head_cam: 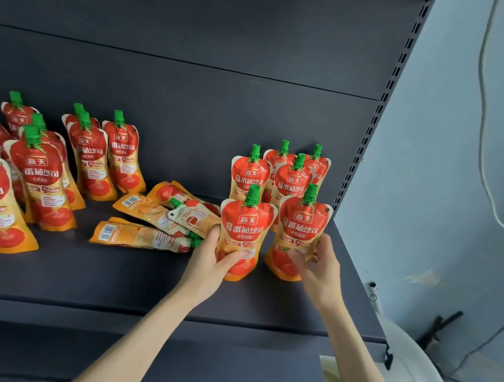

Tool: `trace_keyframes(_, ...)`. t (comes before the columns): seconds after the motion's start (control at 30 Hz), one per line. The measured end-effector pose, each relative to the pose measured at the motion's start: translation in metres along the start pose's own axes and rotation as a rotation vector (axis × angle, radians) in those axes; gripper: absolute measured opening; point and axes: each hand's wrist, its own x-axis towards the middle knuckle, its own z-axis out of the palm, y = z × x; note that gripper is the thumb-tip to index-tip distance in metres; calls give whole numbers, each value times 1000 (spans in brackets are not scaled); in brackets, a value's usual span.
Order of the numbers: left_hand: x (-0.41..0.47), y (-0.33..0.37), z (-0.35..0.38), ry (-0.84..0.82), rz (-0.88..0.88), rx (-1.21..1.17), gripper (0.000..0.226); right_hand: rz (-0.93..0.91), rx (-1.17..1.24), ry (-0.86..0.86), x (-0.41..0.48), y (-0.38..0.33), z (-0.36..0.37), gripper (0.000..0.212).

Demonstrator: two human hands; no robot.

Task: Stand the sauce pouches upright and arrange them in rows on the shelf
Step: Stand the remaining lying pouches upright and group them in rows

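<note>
The dark grey metal shelf (110, 285) fills most of the frame, its front lip crossing the lower part and its right end stopping below the slotted grey upright (371, 141) right of centre. At the left of the frame a large cluster of red-and-orange sauce pouches with green caps (41, 175) stands in loose, leaning rows. A smaller block of standing pouches (292, 176) sits right of centre, near the upright. Between the two groups, about four flat-lying pouches (149, 211) overlap, not yet stood up. The step in hand looks like setting the front row of the right block. The left hand (209, 261) is wrapped round the lower half of the front-centre pouch (247, 221), thumb across its face. The right hand (320, 266) pinches the lower right edge of the front-right pouch (301, 224). Both pouches are upright. The next move probably calls for squaring these two side by side, letting go gently so neither topples, then reaching left for a lying pouch. The front-right pouch stands close to the shelf's right end, so the rows can only grow leftward. Bare shelf lies open toward the front lip, but the lying pouches' caps sit just beside the left hand.
</note>
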Motion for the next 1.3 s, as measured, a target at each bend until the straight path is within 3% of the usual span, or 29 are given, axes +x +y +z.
trace_keyframes(0.33,39,1,31,-26,22,177,52,28,54,-35,35,23,-15,38)
trace_keyframes(0.93,63,-5,39,-3,31,235,51,78,-8,-44,62,40,-15,36)
trace_keyframes(1.3,60,3,36,-28,19,367,54,156,-155,-58,64,27,-17,34)
